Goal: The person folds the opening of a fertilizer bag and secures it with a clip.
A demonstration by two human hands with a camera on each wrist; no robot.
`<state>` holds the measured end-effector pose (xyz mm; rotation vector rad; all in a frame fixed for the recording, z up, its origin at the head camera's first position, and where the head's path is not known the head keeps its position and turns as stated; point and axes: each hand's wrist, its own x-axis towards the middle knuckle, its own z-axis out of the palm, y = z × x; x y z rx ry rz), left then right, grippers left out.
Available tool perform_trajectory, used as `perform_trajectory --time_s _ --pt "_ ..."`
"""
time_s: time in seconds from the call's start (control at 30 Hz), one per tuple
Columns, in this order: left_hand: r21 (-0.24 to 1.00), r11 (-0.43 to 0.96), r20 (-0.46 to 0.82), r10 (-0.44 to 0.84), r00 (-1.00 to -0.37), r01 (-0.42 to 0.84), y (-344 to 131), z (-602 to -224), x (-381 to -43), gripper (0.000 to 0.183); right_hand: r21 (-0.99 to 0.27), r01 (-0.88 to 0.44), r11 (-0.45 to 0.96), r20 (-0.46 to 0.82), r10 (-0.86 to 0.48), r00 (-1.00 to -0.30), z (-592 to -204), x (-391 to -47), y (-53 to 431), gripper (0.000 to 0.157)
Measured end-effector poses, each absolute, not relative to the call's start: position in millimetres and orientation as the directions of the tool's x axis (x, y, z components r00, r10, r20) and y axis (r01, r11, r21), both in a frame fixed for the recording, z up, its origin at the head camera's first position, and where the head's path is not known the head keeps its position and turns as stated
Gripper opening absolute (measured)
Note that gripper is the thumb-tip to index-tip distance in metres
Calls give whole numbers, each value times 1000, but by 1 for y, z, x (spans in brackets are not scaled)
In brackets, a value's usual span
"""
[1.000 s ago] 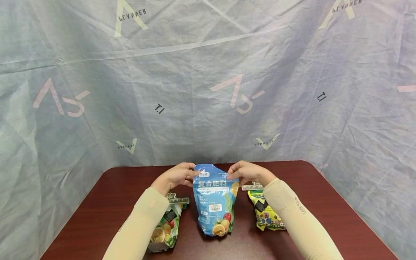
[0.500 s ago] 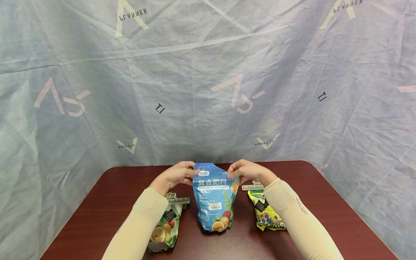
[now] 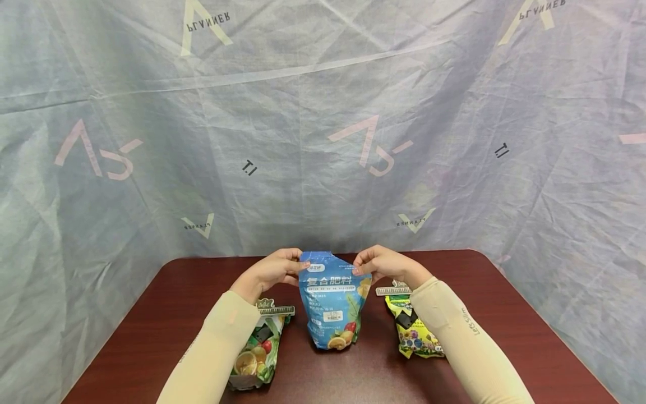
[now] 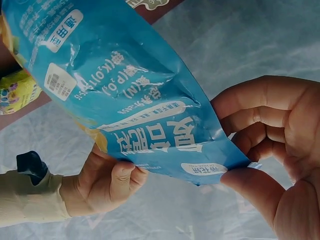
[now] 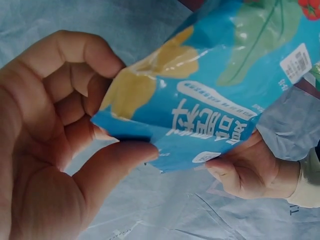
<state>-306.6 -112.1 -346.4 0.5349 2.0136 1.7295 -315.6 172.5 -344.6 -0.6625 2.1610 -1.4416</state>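
A blue fertilizer bag [image 3: 328, 306], printed with white lettering and fruit, hangs upright between my two hands at the middle of the table. My left hand [image 3: 272, 271] pinches its top left corner between thumb and fingers. At the top right, my right hand [image 3: 388, 264] pinches the other corner. The left wrist view shows the left thumb [image 4: 255, 187] on the printed front, with the fingers behind the edge. Close up in the right wrist view, the right thumb [image 5: 117, 160] presses the bag's upper edge. The top edge slopes down toward the right hand.
A fruit-printed bag [image 3: 259, 356] with a keyboard-patterned clip [image 3: 276, 310] at its top lies left, partly behind the left sleeve. Right of centre lies a yellow flower-printed bag [image 3: 414, 334] with a similar clip [image 3: 393, 291]. A grey printed cloth [image 3: 313, 185] hangs behind the dark red table [image 3: 151, 325].
The blue fertilizer bag has risen, its bottom moving up and away from the near side of the table. Both hands have shifted slightly upward and keep hold of its corners.
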Motion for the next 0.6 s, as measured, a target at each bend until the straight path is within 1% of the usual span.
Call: perform_trajectory --time_s 0.33,0.53,0.6 --pt "989 146 -71 555 -829 13 -113 -346 -304 15 -935 -142 326 -99 -622 -777 -344 -313 172 13" --pt "990 144 -74 558 -827 8 -114 -346 -304 21 -938 -140 317 -96 -626 -774 -344 -312 172 13" --pt "990 142 -81 555 -828 -1 -114 -347 -304 19 -938 -140 316 -96 -628 -772 -344 -311 172 13"
